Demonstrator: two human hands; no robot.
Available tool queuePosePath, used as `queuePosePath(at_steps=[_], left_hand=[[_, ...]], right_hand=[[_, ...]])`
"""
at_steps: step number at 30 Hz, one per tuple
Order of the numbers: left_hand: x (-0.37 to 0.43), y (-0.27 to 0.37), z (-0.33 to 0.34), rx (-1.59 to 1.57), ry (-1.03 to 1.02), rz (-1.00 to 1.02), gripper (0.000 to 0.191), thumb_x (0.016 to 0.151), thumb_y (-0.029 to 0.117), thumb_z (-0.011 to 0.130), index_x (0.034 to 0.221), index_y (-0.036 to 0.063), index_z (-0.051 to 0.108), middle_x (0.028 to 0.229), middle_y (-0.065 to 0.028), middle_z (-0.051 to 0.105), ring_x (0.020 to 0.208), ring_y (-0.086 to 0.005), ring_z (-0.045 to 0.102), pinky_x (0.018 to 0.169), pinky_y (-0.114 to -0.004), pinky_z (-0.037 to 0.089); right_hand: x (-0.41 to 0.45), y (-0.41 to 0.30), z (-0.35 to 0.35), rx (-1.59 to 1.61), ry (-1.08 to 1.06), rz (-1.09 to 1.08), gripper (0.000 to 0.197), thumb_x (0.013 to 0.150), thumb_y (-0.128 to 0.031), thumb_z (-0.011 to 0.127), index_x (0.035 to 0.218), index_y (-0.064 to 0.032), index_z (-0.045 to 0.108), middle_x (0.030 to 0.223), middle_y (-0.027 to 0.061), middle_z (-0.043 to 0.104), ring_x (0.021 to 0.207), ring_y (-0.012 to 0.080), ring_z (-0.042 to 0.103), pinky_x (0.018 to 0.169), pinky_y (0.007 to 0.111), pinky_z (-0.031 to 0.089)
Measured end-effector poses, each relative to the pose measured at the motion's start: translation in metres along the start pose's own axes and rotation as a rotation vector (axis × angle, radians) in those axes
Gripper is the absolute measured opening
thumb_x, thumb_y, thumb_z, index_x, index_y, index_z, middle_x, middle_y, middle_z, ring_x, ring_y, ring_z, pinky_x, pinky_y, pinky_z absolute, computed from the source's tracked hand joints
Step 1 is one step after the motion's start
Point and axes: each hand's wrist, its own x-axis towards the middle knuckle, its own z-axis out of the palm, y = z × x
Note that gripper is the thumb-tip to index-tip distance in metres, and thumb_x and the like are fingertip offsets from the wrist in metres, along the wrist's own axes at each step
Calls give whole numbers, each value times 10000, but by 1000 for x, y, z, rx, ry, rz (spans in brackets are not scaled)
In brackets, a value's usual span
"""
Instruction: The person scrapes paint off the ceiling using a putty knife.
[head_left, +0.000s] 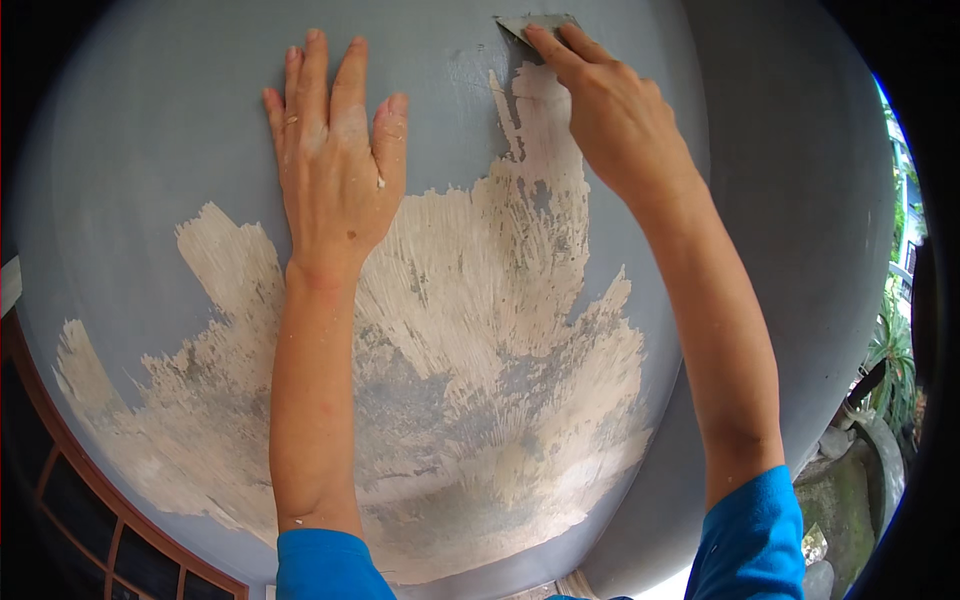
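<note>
My right hand (619, 120) grips a flat metal scraper (536, 27) high on the grey painted wall (150, 127). Two fingers press along its blade, and the hand hides any handle. The blade lies against the paint just above a scraped strip. My left hand (337, 161) rests flat on the wall to the left, fingers spread and holding nothing. Pale crumbs cling to its thumb and fingers. Below both hands spreads a large bare patch (450, 285) of cream and grey, with ragged edges where the paint is gone.
At lower left is a brown-framed window (116, 540) with dark panes. To the right, the wall meets a darker grey wall (795, 187) at a corner. Beyond that, green plants (892, 367) and rocks (836, 442) show outdoors.
</note>
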Motion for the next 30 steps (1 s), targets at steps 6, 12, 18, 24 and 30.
queuePosePath(at_steps=[6,12,18,24,30], left_hand=[[-79,21,-52,-20,-206,49,576,882,338,511,1367,37,437,1460,-213,321,1370,-390,258,1114,-556,160],[-133,36,-64,62,-472,12,620,898,353,482,1419,44,350,1482,-206,280,1390,-385,210,1116,-562,110],[-139,32,-64,105,-507,0,632,903,386,471,1421,48,347,1487,-191,280,1397,-366,202,1122,-555,108],[-132,39,-65,64,-483,-5,630,909,401,451,1426,59,342,1486,-185,286,1399,-354,207,1127,-543,109],[-140,28,-67,82,-508,-18,615,911,404,443,1420,69,361,1487,-182,288,1401,-347,204,1130,-536,113]], right_hand=[[-127,-31,-24,206,-327,158,642,744,118,432,1340,-121,456,1322,232,481,515,307,627,459,345,545],[-53,-26,-29,86,-286,132,583,740,94,475,1291,-95,493,1322,205,491,588,297,657,503,352,550],[-96,-45,-20,91,-371,219,553,769,64,471,1295,-104,484,1336,174,487,636,354,658,580,405,563],[-7,-5,-8,84,-56,-26,547,773,75,451,1289,-105,487,1307,170,504,639,384,650,559,444,553],[-57,-50,-13,127,-234,182,488,789,62,429,1248,-82,511,1238,153,544,713,402,642,631,444,553]])
